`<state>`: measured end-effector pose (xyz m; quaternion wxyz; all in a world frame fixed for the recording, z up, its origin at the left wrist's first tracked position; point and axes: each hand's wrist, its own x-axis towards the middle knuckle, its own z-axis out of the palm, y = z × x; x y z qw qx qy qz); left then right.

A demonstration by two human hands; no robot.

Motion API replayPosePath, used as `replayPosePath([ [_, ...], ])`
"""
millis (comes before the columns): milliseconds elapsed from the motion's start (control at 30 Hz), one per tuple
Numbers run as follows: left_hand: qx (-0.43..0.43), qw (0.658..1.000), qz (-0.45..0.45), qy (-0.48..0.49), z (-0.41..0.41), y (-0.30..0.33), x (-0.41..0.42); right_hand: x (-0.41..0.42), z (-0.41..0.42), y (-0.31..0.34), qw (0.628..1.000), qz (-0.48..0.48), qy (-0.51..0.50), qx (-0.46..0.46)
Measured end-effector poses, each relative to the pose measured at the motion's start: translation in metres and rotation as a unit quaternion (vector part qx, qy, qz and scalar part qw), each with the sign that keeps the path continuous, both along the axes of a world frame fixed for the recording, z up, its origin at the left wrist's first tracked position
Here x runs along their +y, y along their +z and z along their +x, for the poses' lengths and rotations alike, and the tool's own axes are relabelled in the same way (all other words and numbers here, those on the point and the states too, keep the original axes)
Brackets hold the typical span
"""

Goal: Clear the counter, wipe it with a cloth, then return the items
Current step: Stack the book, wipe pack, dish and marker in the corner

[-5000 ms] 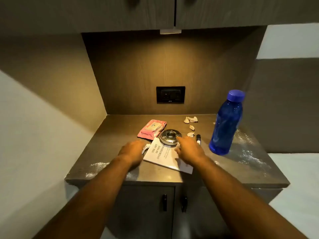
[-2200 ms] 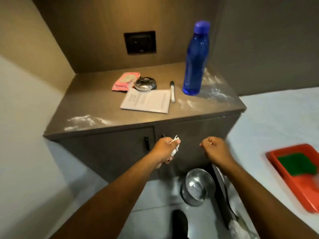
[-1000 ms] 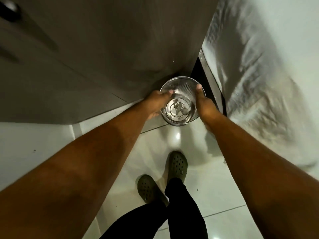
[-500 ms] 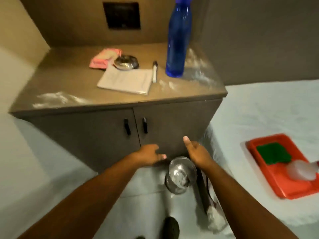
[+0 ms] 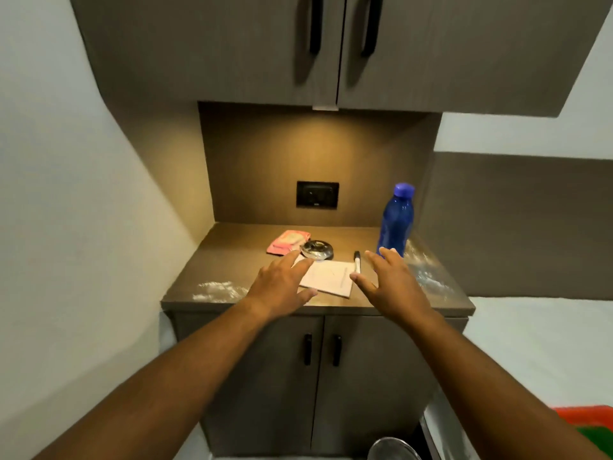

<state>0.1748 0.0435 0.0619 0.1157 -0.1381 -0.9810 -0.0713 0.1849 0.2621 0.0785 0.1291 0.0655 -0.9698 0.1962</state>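
— Two hands are reaching out over the table [image 5: 232, 257], both empty. How are they sitting?

— Left hand [image 5: 282, 287] is hovering palm down with its grip released, fingers spread, covering the near left corner of the white booklet [image 5: 331, 277]. Right hand [image 5: 391, 287] is also hanging open, grip released, just right of the booklet and not grasping anything.

— What is lying on the table?

— From the booklet as centre: a shiny round metal lid [image 5: 316, 250] is sitting at 11 o'clock, touching or overlapping the booklet's far edge. A pink packet [image 5: 288, 241] is lying beyond it, further toward 10 o'clock, its right end right against the lid. A black marker [image 5: 357, 261] is lying at 2 o'clock along the booklet's right edge. A blue bottle [image 5: 396, 224] with a blue cap is standing upright further out at 2 o'clock, just beyond the right hand's fingertips [image 5: 386, 252].

— Anything spilled?

— White powder patches are showing: one at the near left edge [image 5: 215, 290], another along the right side [image 5: 424, 270] near the bottle.

— And around the table?

— A black socket plate [image 5: 317, 194] is sitting in the back panel. Below, at 5 o'clock on the floor, the rim of a steel bin [image 5: 391, 449] is peeking in. An orange tray [image 5: 583, 414] holding something green [image 5: 597, 431] is showing at the far right edge.
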Motion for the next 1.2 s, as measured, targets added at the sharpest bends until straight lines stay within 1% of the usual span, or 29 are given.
replayPosePath([
  [167,-0.001,0.999,0.022,0.039,-0.016,0.012,-0.022,-0.011,-0.026,0.010,1.000,0.008,0.000,-0.016],
  [367,-0.031,0.996,0.027,0.080,-0.043,0.004,-0.023,-0.025,-0.072,-0.003,0.998,0.002,0.022,-0.062],
  [467,-0.069,0.991,0.028,0.108,-0.064,-0.002,-0.021,-0.030,-0.102,-0.013,0.996,-0.002,0.033,-0.077],
  [533,-0.093,0.986,0.038,0.133,-0.085,-0.005,-0.019,-0.033,-0.129,-0.022,0.994,-0.014,0.028,-0.105],
  [600,-0.114,0.977,0.075,0.163,-0.107,-0.008,-0.016,-0.033,-0.152,-0.032,0.988,-0.003,0.015,-0.155],
  [667,-0.150,0.960,0.118,0.205,-0.125,-0.014,-0.008,-0.029,-0.172,-0.046,0.979,0.022,0.016,-0.201],
  [767,-0.213,0.923,0.190,0.259,-0.139,-0.037,0.009,-0.025,-0.196,-0.064,0.973,0.068,0.033,-0.220],
  [833,-0.208,0.908,0.237,0.276,-0.144,-0.056,0.020,-0.024,-0.210,-0.073,0.968,0.091,0.043,-0.231],
  [933,-0.167,0.911,0.238,0.291,-0.151,-0.074,0.028,-0.026,-0.225,-0.081,0.962,0.119,0.053,-0.238],
  [1067,-0.149,0.905,0.261,0.300,-0.163,-0.086,0.026,-0.030,-0.238,-0.084,0.958,0.137,0.055,-0.244],
  [1133,-0.145,0.894,0.284,0.315,-0.167,-0.092,0.022,-0.031,-0.241,-0.088,0.951,0.109,0.056,-0.282],
  [1200,-0.142,0.869,0.336,0.333,-0.167,-0.097,0.016,-0.031,-0.243,-0.092,0.943,0.044,0.046,-0.327],
])
